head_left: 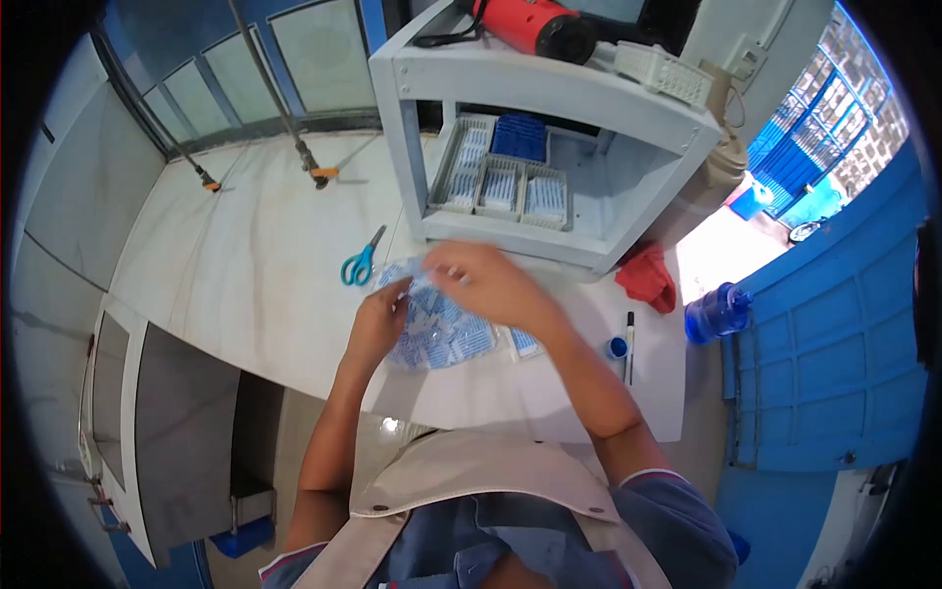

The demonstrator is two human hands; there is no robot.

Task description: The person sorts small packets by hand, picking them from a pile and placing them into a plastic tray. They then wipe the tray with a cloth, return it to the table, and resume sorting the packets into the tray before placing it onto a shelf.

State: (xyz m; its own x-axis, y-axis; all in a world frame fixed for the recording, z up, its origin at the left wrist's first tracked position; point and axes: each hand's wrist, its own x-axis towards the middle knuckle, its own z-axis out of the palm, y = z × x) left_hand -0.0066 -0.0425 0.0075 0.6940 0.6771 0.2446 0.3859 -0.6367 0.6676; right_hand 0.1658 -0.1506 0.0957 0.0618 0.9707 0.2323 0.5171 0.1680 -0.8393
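A clear plastic bag full of small white packets with blue print lies on the table in front of me. My left hand is at the bag's upper left edge, its fingers pinched on the plastic. Over the top of the bag, my right hand is curled and blurred by motion. Something pale and thin shows at its fingertips, close to my left fingers; I cannot tell what it is. Scissors with teal handles lie left of the bag, blades pointing away from me.
On the right are a black-and-white marker, a small blue cap and a red cloth. A white shelf at the back holds baskets of packets. A blue water bottle stands beyond the table's right edge.
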